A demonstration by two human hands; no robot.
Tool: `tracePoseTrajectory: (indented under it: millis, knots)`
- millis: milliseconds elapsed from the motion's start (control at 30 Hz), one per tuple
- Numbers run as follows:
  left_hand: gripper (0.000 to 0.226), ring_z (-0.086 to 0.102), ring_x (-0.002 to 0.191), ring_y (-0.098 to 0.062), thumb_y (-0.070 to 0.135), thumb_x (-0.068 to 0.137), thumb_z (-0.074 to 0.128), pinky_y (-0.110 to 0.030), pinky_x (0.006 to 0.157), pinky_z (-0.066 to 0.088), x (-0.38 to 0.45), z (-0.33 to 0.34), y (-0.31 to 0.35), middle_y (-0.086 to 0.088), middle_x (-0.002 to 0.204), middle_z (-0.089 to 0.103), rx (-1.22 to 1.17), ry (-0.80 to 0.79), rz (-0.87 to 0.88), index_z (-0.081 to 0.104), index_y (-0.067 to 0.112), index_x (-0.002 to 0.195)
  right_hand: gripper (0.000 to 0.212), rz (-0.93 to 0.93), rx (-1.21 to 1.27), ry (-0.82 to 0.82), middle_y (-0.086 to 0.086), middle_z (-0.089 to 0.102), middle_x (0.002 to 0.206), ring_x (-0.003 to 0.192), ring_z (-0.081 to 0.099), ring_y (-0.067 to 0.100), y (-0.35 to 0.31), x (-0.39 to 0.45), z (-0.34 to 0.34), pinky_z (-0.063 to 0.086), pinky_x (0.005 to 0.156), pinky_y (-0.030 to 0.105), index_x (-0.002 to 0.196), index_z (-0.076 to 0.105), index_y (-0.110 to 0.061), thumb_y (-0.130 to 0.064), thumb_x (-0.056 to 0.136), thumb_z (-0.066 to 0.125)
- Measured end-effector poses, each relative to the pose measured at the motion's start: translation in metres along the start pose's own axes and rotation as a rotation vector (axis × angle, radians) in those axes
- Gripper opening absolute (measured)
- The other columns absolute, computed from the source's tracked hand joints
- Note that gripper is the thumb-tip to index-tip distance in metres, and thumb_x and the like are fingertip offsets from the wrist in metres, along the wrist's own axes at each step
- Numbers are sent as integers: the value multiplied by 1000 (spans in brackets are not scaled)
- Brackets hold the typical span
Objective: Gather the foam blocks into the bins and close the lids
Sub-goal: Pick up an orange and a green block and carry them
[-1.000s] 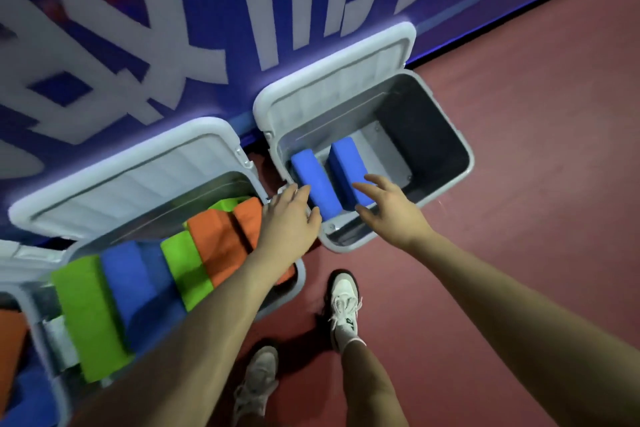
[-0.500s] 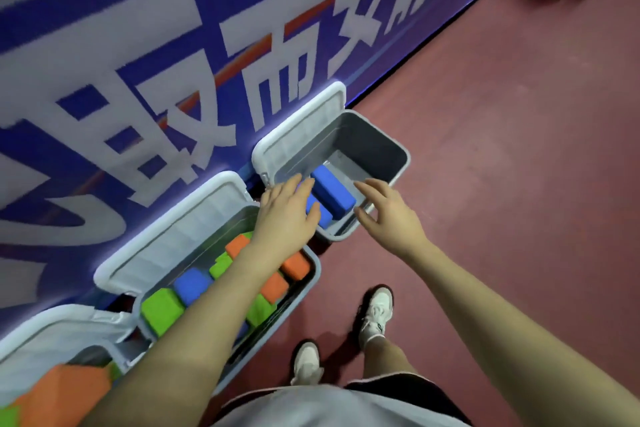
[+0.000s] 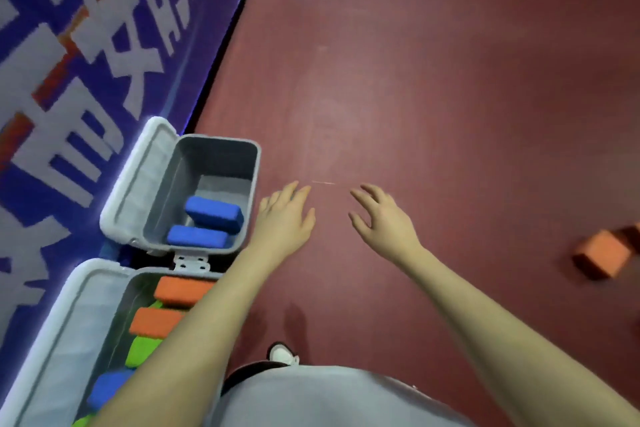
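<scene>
Both my hands spread wide, holding nothing: left hand [image 3: 289,215] beside the open bin [image 3: 251,163] with two blue blocks [image 3: 213,214], right hand [image 3: 384,218] over floor; orange block [image 3: 601,253] lies far right.

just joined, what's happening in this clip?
A person is tidying foam blocks into grey bins along a blue banner wall. Both hands, left hand and right hand, are open, hold nothing and hang over the red floor. The far bin holds two blue blocks; the near bin holds orange, green and blue ones. Both lids are up. An orange block lies on the floor to the right.
</scene>
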State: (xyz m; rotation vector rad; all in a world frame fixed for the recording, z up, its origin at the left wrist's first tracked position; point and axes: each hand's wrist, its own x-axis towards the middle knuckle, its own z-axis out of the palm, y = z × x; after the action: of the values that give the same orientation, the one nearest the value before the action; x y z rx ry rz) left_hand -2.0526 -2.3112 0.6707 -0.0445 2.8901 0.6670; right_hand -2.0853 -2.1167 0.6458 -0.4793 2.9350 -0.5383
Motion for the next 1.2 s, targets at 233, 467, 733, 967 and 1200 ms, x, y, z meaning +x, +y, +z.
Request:
tracePoseTrajectory:
  millis: [233, 467, 733, 967, 1200]
  knots:
    - [51, 37, 135, -27, 36, 98, 40, -35, 107, 25, -1, 81, 190, -6, 152, 34, 187, -153, 415, 38, 16, 145, 47, 395, 36, 163, 3, 39, 148, 127, 44, 26, 156, -156, -58, 45, 92, 37, 141, 46, -18, -32, 97, 51]
    - [49, 44, 128, -31, 34, 97, 46, -36, 103, 30, -53, 175, 403, -7, 148, 39, 207, -214, 760, 42, 16, 142, 49, 719, 6, 355, 1, 39, 148, 126, 45, 26, 287, -335, -129, 44, 93, 38, 143, 43, -19, -30, 96, 52]
    - [49, 43, 129, -29, 34, 97, 45, -35, 102, 30, -116, 260, 591, -5, 150, 37, 198, -320, 1125, 40, 18, 143, 51, 1106, 10, 512, 0, 37, 149, 127, 43, 26, 381, -491, -171, 42, 96, 37, 146, 39, -20, -31, 97, 50]
    - [50, 43, 129, -30, 34, 96, 47, -37, 101, 31, -118, 324, 717, -6, 149, 39, 221, -396, 1344, 41, 17, 143, 51, 1313, 4, 554, -2, 34, 150, 129, 40, 24, 463, -540, -204, 39, 99, 36, 146, 38, -21, -33, 98, 49]
    - [49, 45, 127, -31, 33, 96, 47, -37, 100, 33, -81, 383, 841, -7, 148, 40, 220, -453, 1464, 43, 16, 142, 50, 1451, 33, 559, -4, 33, 150, 129, 40, 23, 570, -547, -244, 38, 99, 36, 146, 37, -23, -33, 98, 48]
